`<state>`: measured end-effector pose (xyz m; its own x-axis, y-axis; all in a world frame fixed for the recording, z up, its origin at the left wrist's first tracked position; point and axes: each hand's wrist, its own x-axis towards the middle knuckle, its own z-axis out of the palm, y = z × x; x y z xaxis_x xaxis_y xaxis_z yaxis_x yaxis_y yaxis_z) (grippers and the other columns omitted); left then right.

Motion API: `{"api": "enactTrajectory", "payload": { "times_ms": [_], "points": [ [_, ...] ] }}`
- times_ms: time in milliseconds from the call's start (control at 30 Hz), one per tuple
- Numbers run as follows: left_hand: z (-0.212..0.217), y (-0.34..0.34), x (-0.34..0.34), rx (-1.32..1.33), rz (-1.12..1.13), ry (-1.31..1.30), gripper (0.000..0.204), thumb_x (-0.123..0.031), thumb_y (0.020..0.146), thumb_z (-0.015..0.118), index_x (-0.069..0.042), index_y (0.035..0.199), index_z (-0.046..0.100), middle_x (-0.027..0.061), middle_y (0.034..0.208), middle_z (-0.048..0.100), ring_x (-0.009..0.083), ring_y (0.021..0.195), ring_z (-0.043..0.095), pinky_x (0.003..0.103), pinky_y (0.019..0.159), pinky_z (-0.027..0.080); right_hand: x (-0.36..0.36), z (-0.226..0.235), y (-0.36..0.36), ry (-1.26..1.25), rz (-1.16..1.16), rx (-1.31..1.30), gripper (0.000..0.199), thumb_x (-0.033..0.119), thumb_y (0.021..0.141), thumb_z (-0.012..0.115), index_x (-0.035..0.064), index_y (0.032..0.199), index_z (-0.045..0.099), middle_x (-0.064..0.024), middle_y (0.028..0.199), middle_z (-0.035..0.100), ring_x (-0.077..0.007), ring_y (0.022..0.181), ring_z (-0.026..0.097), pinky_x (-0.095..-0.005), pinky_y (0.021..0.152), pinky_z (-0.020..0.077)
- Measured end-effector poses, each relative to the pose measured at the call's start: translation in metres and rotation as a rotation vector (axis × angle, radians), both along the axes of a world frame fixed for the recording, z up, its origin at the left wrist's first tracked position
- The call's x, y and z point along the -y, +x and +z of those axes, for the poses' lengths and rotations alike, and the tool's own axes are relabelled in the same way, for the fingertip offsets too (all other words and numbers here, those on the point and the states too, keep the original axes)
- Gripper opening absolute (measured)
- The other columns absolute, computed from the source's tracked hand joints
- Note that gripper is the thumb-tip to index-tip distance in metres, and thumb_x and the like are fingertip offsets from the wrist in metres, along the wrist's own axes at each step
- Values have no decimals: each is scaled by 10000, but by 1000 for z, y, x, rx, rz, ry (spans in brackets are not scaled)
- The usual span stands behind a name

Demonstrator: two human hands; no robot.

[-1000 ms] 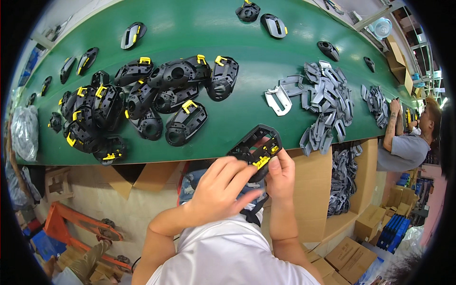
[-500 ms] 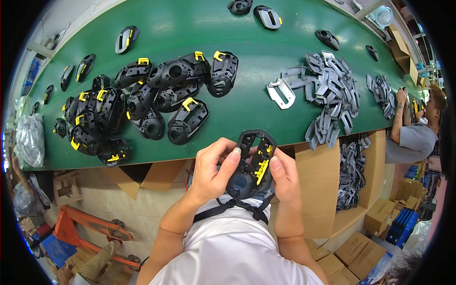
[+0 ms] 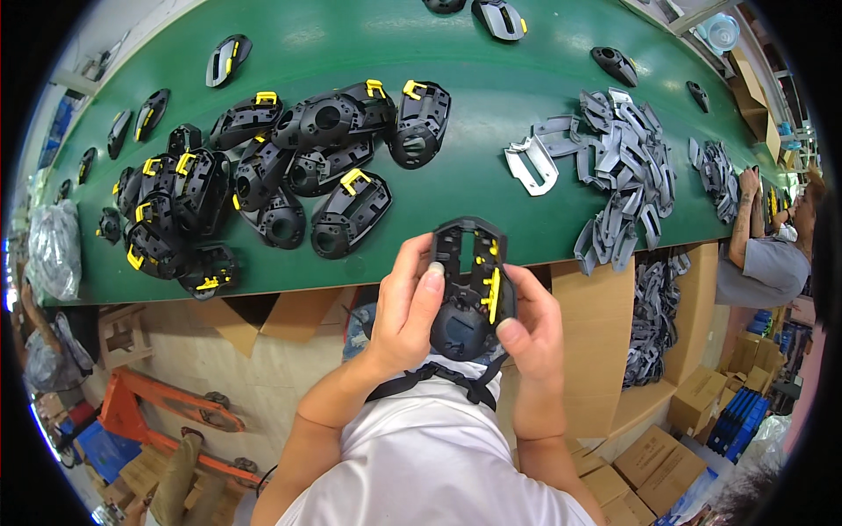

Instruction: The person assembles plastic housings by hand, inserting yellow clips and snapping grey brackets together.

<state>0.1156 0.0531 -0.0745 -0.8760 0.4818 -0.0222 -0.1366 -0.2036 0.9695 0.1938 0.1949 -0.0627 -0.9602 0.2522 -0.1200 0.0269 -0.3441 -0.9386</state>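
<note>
In front of my body I hold a black plastic housing (image 3: 459,328) between both hands, its hollow inner side facing up. A slot opens in its upper half, and a yellow clip strip (image 3: 493,296) runs along its right side. My left hand (image 3: 406,311) grips the left edge, thumb laid on the inner face. On the other edge, my right hand (image 3: 532,317) has its thumb near the yellow strip's lower end; its other fingers are mostly hidden behind the part. Beyond my hands, similar black housings (image 3: 333,123) with yellow clips lie heaped on the green table (image 3: 478,114).
Right of the housings is a pile of grey U-shaped plastic trims (image 3: 623,162), with one lighter trim (image 3: 532,165) beside it. An open carton (image 3: 592,342) of grey trims stands below the table edge. Another person (image 3: 763,263) works at far right. An orange pallet truck (image 3: 132,412) stands at lower left.
The black housing has turned to stand straighter in my hands and moved slightly up. My right thumb has shifted lower along its edge. The whole view has swung a little.
</note>
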Motion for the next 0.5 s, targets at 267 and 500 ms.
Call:
{"api": "enactTrajectory", "payload": {
  "times_ms": [267, 500],
  "points": [
    [-2, 4, 0, -85, 65, -40, 406, -207, 967, 390, 83, 1251, 396, 156, 1058, 590, 157, 920, 556, 282, 831, 439, -7, 2, -1, 20, 143, 115, 393, 173, 812, 640, -89, 1094, 558, -116, 920, 652, -147, 855, 625, -280, 804, 502],
    [0, 7, 0, 43, 75, 27, 403, -216, 977, 372, 73, 1258, 386, 131, 1042, 574, 142, 906, 531, 272, 808, 431, 5, -11, 3, -110, -3, 88, 427, 305, 818, 678, -80, 985, 599, -87, 830, 644, -115, 748, 600, -235, 676, 484]
  ]
}}
